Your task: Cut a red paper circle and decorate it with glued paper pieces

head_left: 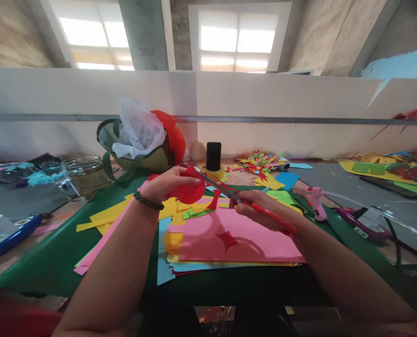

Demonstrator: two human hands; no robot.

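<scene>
My left hand point(166, 182) pinches a piece of red paper point(190, 189) with a rounded lower edge, held above the table. In my right hand point(252, 201) are scissors with red handles point(273, 218). Their metal blades point(217, 185) point up and left, and the tips meet the red paper's upper right edge. Whether the blades are parted I cannot tell. Beneath my hands lies a stack of coloured paper with a pink sheet point(257, 229) on top. A red four-pointed scrap point(227, 240) rests on that sheet, and another red scrap point(214, 200) shows near the blades.
A phone point(213, 157) stands upright behind my hands. At the back left is a green bag point(138, 161) with plastic bags in it. Paper scraps point(260, 161) are heaped at the back. A pink glue gun point(315, 201) stands right; a glass jar point(85, 175) is left.
</scene>
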